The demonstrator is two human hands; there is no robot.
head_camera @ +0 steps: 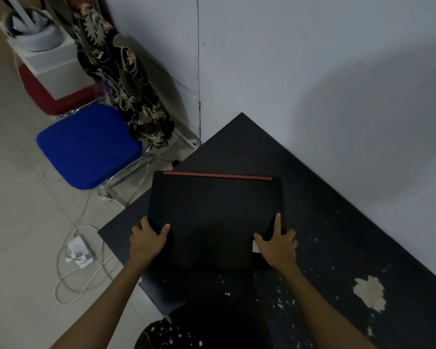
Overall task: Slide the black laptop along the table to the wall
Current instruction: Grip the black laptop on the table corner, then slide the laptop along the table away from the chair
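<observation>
A closed black laptop (pixel 213 210) with a red strip along its far edge lies on the black table (pixel 325 243), its left part overhanging the table's left edge. My left hand (pixel 147 238) grips the laptop's near left side, thumb on the lid. My right hand (pixel 277 244) grips the near right side, with the fingers spread on the lid and over its edge. The white wall (pixel 312 84) runs along the table's far right side, a gap of bare tabletop between it and the laptop.
A blue-cushioned chair (pixel 88 144) with patterned cloth (pixel 121 79) over its back stands left of the table. A white power strip (pixel 79 250) and cables lie on the tiled floor. The tabletop's surface is chipped at right (pixel 370 293).
</observation>
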